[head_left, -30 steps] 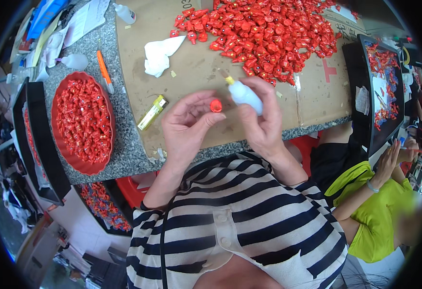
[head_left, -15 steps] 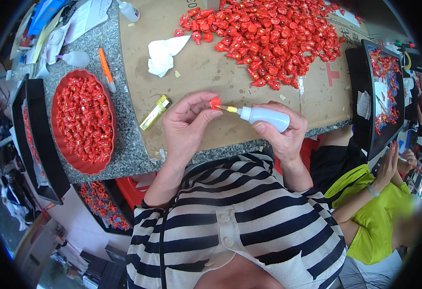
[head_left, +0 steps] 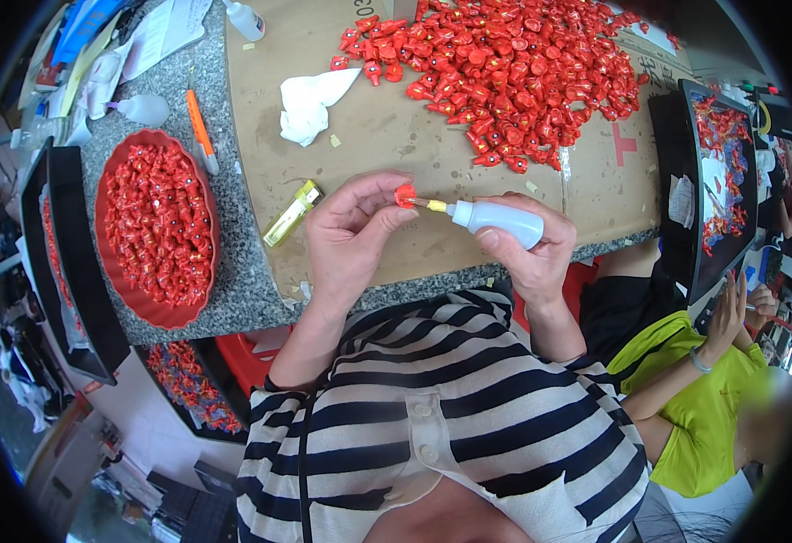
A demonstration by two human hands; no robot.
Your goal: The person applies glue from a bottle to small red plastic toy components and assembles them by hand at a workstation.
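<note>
Between thumb and fingertips, my left hand [head_left: 352,226] pinches a small red plastic piece [head_left: 405,195]. My right hand [head_left: 538,249] is wrapped round a white squeeze bottle [head_left: 502,223] that lies tilted nearly level, its yellow-based needle tip [head_left: 436,206] pointing left. The tip's end meets the red piece or is right at it; actual contact is too small to tell. Beyond my hands, a large heap of similar red pieces [head_left: 522,81] covers the far part of the cardboard sheet [head_left: 387,149]. A yellow lighter [head_left: 293,214] lies just left of my left hand.
A scalloped red tray [head_left: 104,244] full of red pieces stands at left, beside an orange-handled knife [head_left: 201,128]. Crumpled white tissue [head_left: 305,113] and another bottle [head_left: 244,20] lie farther back. Black bins [head_left: 672,167] flank the table. A co-worker in a yellow-green shirt [head_left: 703,412] sits at right.
Both hands keep almost the same pose, with the needle tip at the red piece. The whole view has shifted very slightly. At right, the co-worker's hands have moved a little.
</note>
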